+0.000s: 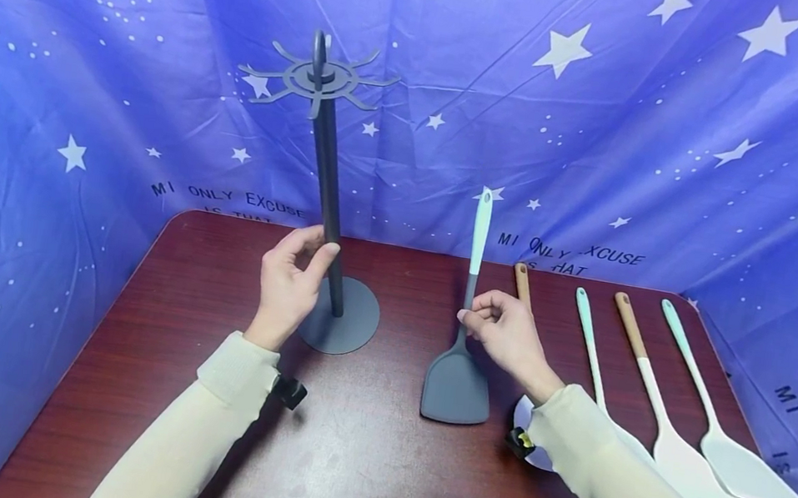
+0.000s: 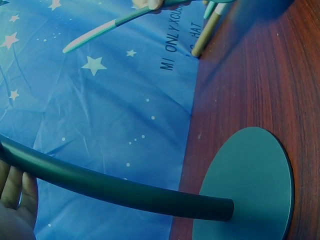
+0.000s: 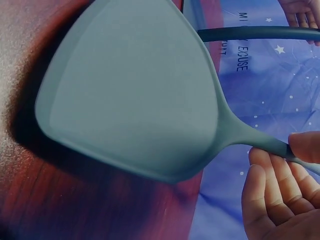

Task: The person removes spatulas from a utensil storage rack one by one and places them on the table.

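A dark grey utensil stand (image 1: 329,181) with a round base and a ring of hooks at its top stands on the table, left of centre. My left hand (image 1: 290,289) holds its pole between thumb and fingers, low down. To the right, a grey turner (image 1: 458,387) with a mint handle is held upright, blade downward. My right hand (image 1: 509,335) pinches it by the grey shaft just above the blade. In the right wrist view the blade (image 3: 130,90) hangs over the tabletop, with the thumb (image 3: 305,146) on one side of the shaft and the fingers on the other.
On the right lie a white turner with a wooden handle (image 1: 687,472), a pale turner with a mint handle (image 1: 749,468) and another mint-handled utensil (image 1: 589,325). A second wooden handle (image 1: 522,280) shows behind my right hand. A blue star-printed cloth (image 1: 455,54) surrounds the table.
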`<state>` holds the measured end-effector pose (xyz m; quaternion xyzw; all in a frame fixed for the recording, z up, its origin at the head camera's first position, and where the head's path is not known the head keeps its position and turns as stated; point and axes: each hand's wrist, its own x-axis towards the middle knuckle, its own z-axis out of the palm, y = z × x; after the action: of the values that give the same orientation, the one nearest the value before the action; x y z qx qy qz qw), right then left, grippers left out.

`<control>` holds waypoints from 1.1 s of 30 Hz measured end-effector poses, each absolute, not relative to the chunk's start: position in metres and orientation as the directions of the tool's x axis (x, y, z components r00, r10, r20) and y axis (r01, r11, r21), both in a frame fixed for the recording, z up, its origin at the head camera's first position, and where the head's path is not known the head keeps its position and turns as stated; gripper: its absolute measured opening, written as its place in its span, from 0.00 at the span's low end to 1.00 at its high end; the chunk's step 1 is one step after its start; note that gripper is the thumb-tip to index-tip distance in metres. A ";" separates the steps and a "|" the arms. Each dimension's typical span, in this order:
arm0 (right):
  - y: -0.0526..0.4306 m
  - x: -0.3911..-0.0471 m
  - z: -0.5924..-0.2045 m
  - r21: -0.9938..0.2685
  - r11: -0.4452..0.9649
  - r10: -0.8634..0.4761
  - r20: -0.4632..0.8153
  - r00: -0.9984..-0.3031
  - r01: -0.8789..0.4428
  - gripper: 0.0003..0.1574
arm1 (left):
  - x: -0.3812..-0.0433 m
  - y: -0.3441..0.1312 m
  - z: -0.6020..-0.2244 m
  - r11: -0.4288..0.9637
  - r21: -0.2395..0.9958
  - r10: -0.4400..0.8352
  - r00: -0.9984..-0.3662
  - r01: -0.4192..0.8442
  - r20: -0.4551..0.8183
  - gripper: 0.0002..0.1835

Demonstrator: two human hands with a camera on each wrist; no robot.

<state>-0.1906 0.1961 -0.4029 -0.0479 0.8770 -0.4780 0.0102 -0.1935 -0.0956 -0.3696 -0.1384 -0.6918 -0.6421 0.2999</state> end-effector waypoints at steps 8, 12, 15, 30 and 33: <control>0.200 -0.190 -0.407 -0.823 0.566 -0.083 0.005 -0.997 -0.051 0.09 | -0.193 -0.096 -0.369 0.135 0.806 -0.187 -0.784 0.576 0.592 0.09; 0.202 -0.190 -0.409 -0.821 0.571 -0.077 -0.015 -0.997 -0.031 0.09 | -0.193 -0.096 -0.369 0.149 0.801 -0.183 -0.780 0.580 0.598 0.09; 0.203 -0.191 -0.410 -0.812 0.583 -0.073 -0.029 -0.997 -0.019 0.09 | -0.193 -0.096 -0.369 0.156 0.799 -0.181 -0.779 0.581 0.601 0.08; 0.212 -0.188 -0.418 -0.758 0.649 -0.040 -0.108 -0.993 0.056 0.10 | -0.193 -0.096 -0.370 0.142 0.808 -0.183 -0.787 0.573 0.590 0.09; 0.214 -0.188 -0.421 -0.762 0.644 -0.039 -0.117 -0.992 0.064 0.10 | -0.194 -0.096 -0.370 0.137 0.805 -0.182 -0.784 0.578 0.594 0.09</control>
<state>-0.1885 0.2136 -0.4209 0.0069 0.9046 -0.4217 0.0615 -0.1936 -0.0963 -0.3702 -0.1426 -0.6933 -0.6412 0.2964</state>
